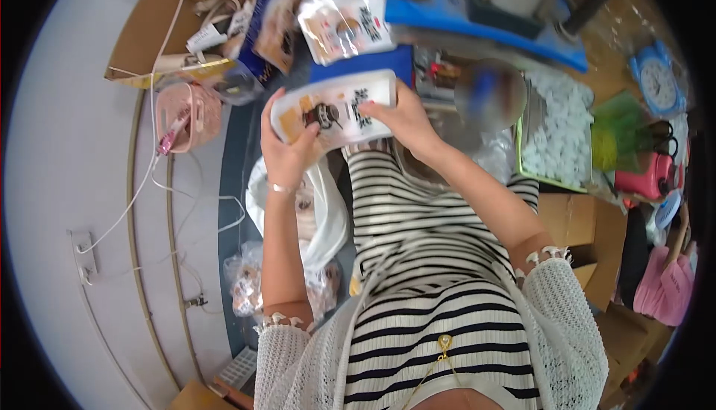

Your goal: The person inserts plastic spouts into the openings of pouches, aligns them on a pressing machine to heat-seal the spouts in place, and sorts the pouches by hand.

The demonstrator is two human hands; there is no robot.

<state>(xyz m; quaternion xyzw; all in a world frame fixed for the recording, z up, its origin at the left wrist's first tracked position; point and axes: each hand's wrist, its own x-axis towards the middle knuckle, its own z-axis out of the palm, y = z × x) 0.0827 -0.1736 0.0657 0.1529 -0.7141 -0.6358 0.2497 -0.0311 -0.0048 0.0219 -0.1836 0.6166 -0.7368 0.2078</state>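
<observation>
In the head view, my left hand (287, 147) and my right hand (409, 117) hold printed white pouches (339, 108) between them above my lap. The left grips the left end, its thumb lying on the front. The right grips the opposite end, thumb across the dark lettering. A pot-like picture and an orange-yellow patch show on the front. Several pouches seem to be stacked together, but I cannot tell for sure. Just beyond them, similar glossy pouches (344, 26) lie beside a blue flat surface (380, 61).
A blue-based machine (485, 26) stands at the back right. Right of me is a green-edged tray (556, 130) of small white pieces, with a blue clock (658, 82) beyond. A pink basket (190, 115), an open carton (175, 18) and a white bag (328, 208) are leftward.
</observation>
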